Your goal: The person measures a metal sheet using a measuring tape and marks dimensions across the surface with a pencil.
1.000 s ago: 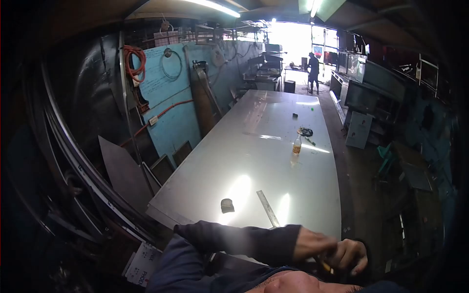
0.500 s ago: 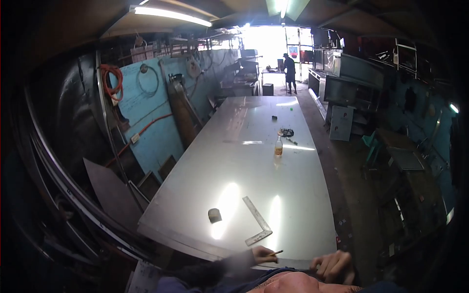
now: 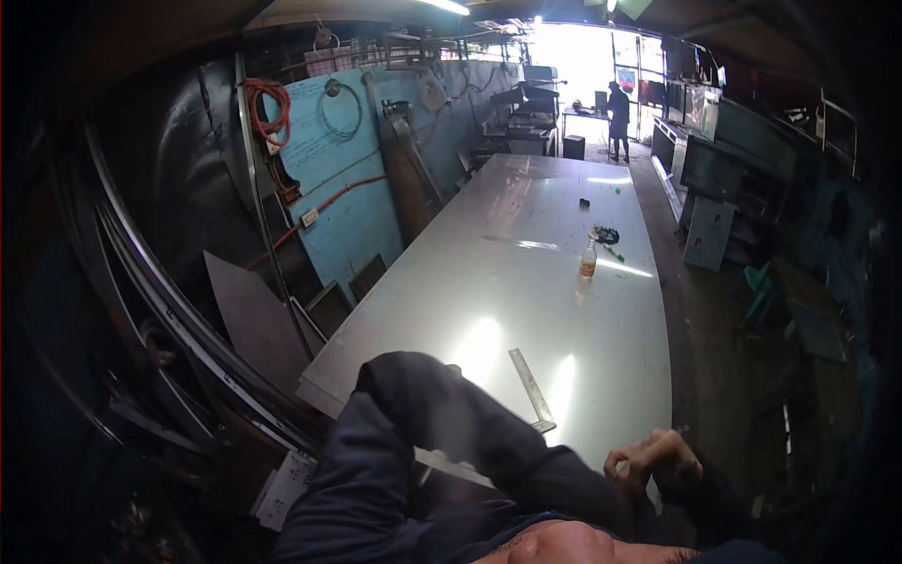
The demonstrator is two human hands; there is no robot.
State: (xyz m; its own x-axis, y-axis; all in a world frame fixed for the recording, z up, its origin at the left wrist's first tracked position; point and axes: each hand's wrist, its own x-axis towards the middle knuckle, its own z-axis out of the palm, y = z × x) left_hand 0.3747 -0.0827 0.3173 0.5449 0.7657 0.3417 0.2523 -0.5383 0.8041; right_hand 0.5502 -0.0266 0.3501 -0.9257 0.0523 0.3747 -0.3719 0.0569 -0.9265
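Left hand (image 3: 623, 466) mostly hidden by its own dark sleeve (image 3: 521, 446) and blurred; right hand (image 3: 676, 457) seen better, fingers bent. Both bunched together off the near right part of the tabletop (image 3: 432, 305); where one hand ends and the other starts can't be made out. Grip of either hand can't be told, contents not visible. Short arm of metal square (image 3: 528, 381) partly covered by the sleeve. Dark lump (image 3: 454, 368) nearly all covered too, only its top edge seen. Lower body of the wearer cut off by the frame.

Versus the half-second-old frame: hands were apart then, with a thin yellow stick seen in the left; now hands are brought together and the stick can't be made out. Left forearm has been swung across the near end, over what was seen in full. View has been turned a bit; square and bottle (image 3: 588, 261) look unmoved on the tabletop.

Square is lying flat on the near part, ahead and to the left of the hands. Long arm is run away from the wearer, far end angled left, corner nearest the sleeve. Bottle is stood upright farther up, dark clump (image 3: 605, 235) just beyond it.
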